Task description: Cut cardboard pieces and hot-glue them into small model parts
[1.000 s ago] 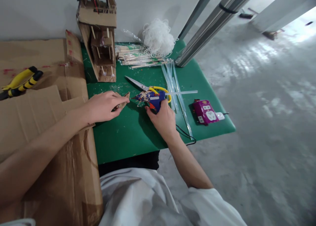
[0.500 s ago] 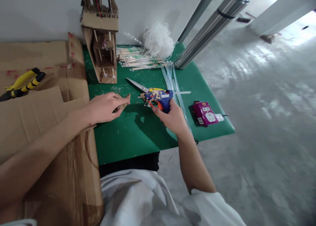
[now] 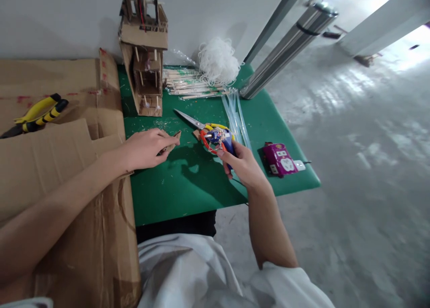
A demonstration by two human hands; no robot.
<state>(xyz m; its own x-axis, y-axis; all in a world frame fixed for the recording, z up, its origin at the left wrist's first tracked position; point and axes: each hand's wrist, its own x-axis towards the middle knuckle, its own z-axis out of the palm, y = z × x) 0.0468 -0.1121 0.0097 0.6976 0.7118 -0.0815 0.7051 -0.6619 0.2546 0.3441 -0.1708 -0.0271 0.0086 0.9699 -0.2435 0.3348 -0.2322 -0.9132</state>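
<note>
Between the fingers of my left hand (image 3: 151,147) is a small piece of cardboard (image 3: 174,143), its edge poking out past the fingertips. My right hand (image 3: 244,165) grips a blue glue gun (image 3: 229,142) by its handle, with the nozzle turned toward me and the left. Strands of dried glue cling around its front. Behind the gun lie scissors (image 3: 190,119) with red and yellow handles, partly covered by it. A scrap of cardboard (image 3: 196,134) shows beside the scissors.
A cardboard tower with sticks (image 3: 144,75) stands against the wall. Wrapped wooden sticks (image 3: 188,84), white elastic bands (image 3: 219,61) and clear glue sticks (image 3: 237,117) lie behind the scissors. A purple power socket (image 3: 279,159) sits at right; pliers (image 3: 40,115) rest on cardboard at left.
My right hand has moved slightly right and down and turned the glue gun, so its nozzle no longer points straight left. My left hand keeps the cardboard piece in nearly the same place.
</note>
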